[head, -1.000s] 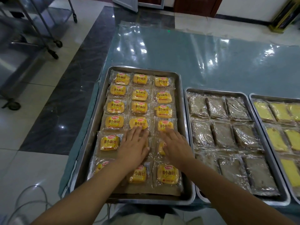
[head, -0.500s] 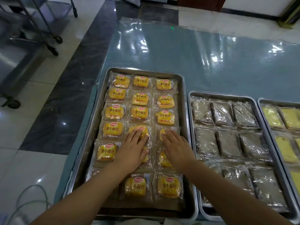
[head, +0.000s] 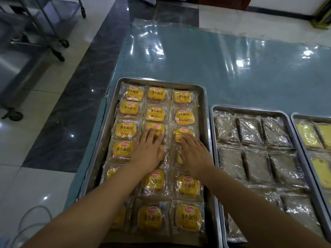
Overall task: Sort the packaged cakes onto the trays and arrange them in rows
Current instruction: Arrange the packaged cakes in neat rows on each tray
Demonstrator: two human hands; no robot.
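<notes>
Yellow packaged cakes (head: 182, 130) lie beneath left hand (head: 148, 154) and right hand (head: 196, 155) fingers (head: 189, 140).

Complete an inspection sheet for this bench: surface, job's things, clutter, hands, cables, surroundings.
Surface: teal table under clear plastic sheet.
Job's things: yellow packaged cakes in three-wide rows on left steel tray; brown wrapped cakes on middle steel tray; pale yellow wrapped cakes on right tray.
Clutter: nothing seen.
Hands: left hand and right hand flat on yellow packs, fingers straight.
Cables: grey cable on floor, lower left.
Surroundings: wheeled steel trolley, tiled floor.
</notes>
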